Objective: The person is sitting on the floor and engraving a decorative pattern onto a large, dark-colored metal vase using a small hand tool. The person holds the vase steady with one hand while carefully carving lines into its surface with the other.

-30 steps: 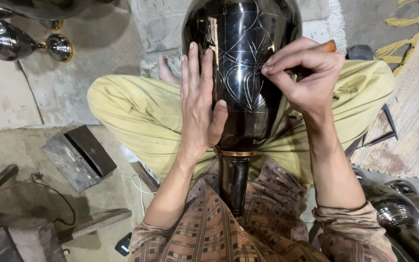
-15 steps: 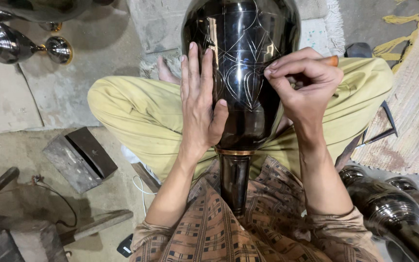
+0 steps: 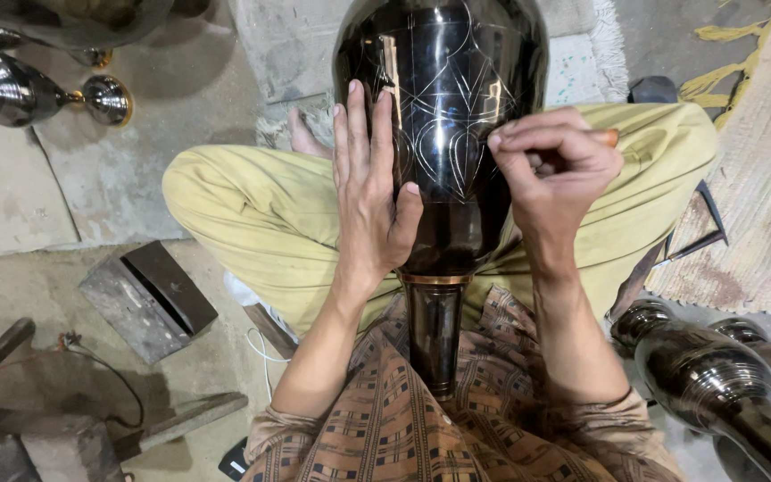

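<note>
At 10 o'clock of the view, a small dark metal vessel with a brass-coloured foot (image 3: pixel 20 89) is lying on its side on the concrete floor (image 3: pixel 118 187). At 8 o'clock, a grey metal block (image 3: pixel 146 300) is resting on the floor beside the person's yellow-trousered leg (image 3: pixel 252 223). The large black vase (image 3: pixel 443 107) is lying across the lap at centre, its body pointing to 12 o'clock and its narrow neck (image 3: pixel 433 335) pointing to 6 o'clock toward the checked shirt (image 3: pixel 421 428). The left hand (image 3: pixel 369 192) is lying flat on the left flank of the vase, fingers together and extended, thumb spread against the shoulder. The right hand (image 3: pixel 551 174) is curling its fingers, pressed together, around a wooden-handled tool (image 3: pixel 607 137) at the engraved line pattern. At 4 o'clock, further dark vases (image 3: pixel 716 384) are lying near the right forearm.
</note>
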